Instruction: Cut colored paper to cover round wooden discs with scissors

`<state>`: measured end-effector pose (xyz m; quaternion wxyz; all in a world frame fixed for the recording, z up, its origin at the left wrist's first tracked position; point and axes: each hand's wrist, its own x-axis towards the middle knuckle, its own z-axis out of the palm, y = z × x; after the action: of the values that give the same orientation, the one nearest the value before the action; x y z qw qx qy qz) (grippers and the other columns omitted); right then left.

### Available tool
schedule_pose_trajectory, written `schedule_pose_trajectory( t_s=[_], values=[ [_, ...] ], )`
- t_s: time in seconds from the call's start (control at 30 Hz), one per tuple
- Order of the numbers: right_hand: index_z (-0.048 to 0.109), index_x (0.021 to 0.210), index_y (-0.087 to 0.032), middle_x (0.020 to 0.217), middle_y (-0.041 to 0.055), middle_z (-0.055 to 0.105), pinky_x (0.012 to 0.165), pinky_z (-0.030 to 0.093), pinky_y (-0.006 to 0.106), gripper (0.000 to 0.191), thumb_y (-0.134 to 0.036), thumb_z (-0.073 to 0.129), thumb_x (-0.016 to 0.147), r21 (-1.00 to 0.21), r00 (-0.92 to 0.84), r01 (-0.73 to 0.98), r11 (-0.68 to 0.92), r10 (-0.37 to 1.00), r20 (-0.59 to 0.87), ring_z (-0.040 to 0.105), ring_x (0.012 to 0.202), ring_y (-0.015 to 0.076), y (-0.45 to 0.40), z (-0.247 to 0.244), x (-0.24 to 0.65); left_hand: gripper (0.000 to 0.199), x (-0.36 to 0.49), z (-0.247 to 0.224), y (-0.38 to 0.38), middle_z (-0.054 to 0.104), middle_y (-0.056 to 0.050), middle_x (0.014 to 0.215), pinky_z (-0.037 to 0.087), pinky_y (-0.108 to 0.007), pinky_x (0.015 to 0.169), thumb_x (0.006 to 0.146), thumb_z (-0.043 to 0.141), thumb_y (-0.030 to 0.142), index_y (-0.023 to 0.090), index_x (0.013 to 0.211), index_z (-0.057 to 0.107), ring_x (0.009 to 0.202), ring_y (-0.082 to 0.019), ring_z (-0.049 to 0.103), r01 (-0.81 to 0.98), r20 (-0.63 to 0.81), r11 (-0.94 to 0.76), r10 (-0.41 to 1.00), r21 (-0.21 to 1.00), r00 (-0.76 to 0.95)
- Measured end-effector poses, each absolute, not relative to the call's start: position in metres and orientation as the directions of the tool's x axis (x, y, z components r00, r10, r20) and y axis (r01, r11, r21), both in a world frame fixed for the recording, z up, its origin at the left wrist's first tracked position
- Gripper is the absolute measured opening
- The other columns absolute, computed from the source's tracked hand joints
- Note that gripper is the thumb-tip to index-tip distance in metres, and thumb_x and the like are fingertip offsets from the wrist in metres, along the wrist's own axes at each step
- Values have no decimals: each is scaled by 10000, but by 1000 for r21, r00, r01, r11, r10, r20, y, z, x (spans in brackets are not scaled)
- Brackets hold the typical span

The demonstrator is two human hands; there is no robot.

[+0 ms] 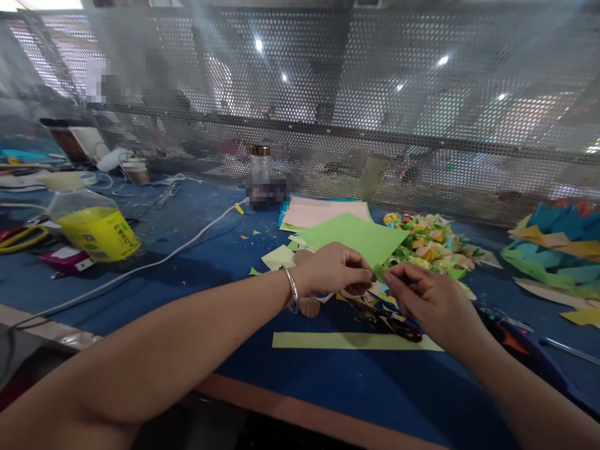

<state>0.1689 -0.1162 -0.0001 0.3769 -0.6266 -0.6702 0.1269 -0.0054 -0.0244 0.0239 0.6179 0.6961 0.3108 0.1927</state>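
Observation:
Between my two hands is a small green paper piece (379,272), pinched from both sides. My left hand (335,269), with a silver bangle at the wrist, grips its left edge. Fingers of my right hand (419,290) close on its right edge. Just behind them lies a large green paper sheet (356,234). Dark-handled scissors (398,326) rest under and in front of my hands, partly hidden by them. A pale yellow paper strip (319,340) lies flat nearer the table's front edge. Several small folded paper pieces (429,240) are heaped behind my right hand.
A bottle with a yellow label (98,231) and yellow-handled scissors (23,239) are on the left. A white cable (173,250) crosses the blue table. A lidded jar (260,165) stands near the perforated metal panel (300,94). Layered coloured paper (557,244) and a dark blue tool (529,350) are right.

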Motion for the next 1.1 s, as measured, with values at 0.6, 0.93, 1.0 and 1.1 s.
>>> schedule_pose_trajectory(
  t_s=[0.6, 0.93, 1.0, 1.1],
  values=[
    [635, 783, -211, 582, -1, 584, 475, 339, 262, 330, -448, 466, 940, -431, -163, 875, 218, 973, 162, 492, 488, 146, -112, 1, 183, 185, -36, 38, 1, 663, 2, 615, 438, -225, 561, 803, 640, 261, 194, 630, 645, 554, -111, 582, 437, -286, -496, 353, 750, 891],
    [643, 818, -225, 728, 22, 697, 537, 392, 266, 140, -318, 574, 897, -431, -247, 872, 234, 969, 26, 582, 582, 158, -119, 1, 186, 196, -45, 38, 12, 687, -5, 612, 386, -218, 525, 802, 648, 305, 194, 642, 671, 531, -111, 576, 471, -234, -655, 420, 591, 877],
    [645, 840, -222, 752, 25, 696, 551, 394, 267, 119, -309, 579, 888, -411, -253, 880, 237, 967, 16, 590, 605, 159, -119, 0, 187, 116, -42, 34, 12, 704, -4, 650, 373, -219, 541, 788, 658, 265, 190, 709, 698, 560, -107, 577, 441, -107, -695, 469, 569, 877],
    [641, 850, -216, 763, 29, 683, 559, 385, 270, 116, -286, 555, 884, -372, -238, 903, 216, 971, -13, 581, 620, 162, -118, 0, 186, 86, -33, 28, 7, 729, -26, 744, 377, -234, 582, 795, 643, 223, 175, 800, 714, 616, -118, 590, 418, 37, -735, 514, 534, 857]
  ],
)
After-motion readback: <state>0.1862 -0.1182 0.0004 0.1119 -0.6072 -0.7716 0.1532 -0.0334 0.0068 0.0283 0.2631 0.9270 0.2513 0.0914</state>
